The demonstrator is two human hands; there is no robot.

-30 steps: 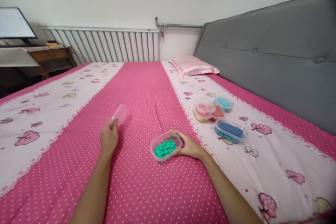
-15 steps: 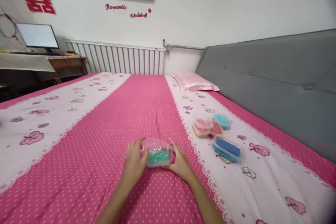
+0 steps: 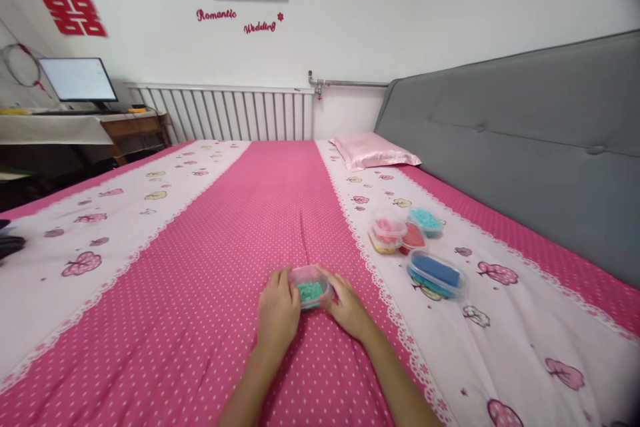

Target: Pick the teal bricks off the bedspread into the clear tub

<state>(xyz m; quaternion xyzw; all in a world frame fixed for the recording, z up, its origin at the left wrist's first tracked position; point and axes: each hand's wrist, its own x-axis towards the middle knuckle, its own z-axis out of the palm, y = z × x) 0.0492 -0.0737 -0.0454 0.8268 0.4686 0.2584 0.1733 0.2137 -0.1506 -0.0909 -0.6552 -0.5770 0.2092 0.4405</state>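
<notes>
A small clear plastic container (image 3: 311,291) with green bits inside sits on the pink dotted bedspread in front of me. My left hand (image 3: 280,307) is closed over its left end, fingers along the far edge, covering that side. Around the right end curls my right hand (image 3: 349,310), with its thumb and fingers against the wall and rim. Whether a lid covers the container I cannot tell. To the right lie other clear tubs: a blue one (image 3: 436,275), a red one (image 3: 413,239), a pink one (image 3: 388,227) and a light blue one (image 3: 426,220).
The pink and white bedspread (image 3: 270,193) spreads over the bed. A pink pillow (image 3: 373,150) lies near the grey headboard (image 3: 525,127). Dark objects (image 3: 10,243) are at the left edge. Behind are a radiator (image 3: 225,113) and a desk with a monitor (image 3: 77,80).
My left hand has moved right and farther over the container, hiding more of its left side. My right hand still holds the other end. The view has shifted slightly.
</notes>
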